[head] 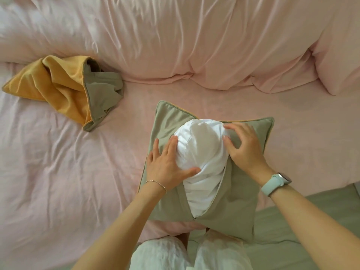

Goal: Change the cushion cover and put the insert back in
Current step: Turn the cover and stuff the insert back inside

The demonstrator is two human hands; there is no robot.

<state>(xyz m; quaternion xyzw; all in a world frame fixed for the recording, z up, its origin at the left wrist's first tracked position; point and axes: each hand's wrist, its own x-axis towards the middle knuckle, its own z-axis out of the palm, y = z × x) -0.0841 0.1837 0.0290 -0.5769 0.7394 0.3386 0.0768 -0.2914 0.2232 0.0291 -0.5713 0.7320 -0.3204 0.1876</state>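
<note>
Two hands press a white cushion insert [202, 152] into a sage-green cover [239, 193] on a pink bed [58, 172].

There is one insert, bulging out of a long opening in the middle of the green cover, which lies flat just below the centre of the view. The left hand [167, 162], at 9 o'clock of the insert, lies spread with fingers nearly straight, flat against the insert's side and thumb across its lower part, gripping nothing. The right hand [243, 147], at 3 o'clock, has its fingers bent, fingertips pushing on the insert and the cover's edge; whether it pinches the fabric cannot be told. The right wrist wears one pale green watch [274, 183]; the left, one thin bracelet [157, 183]. A second cover [64, 90], yellow and grey-green, lies crumpled at 10 o'clock, well apart.
</note>
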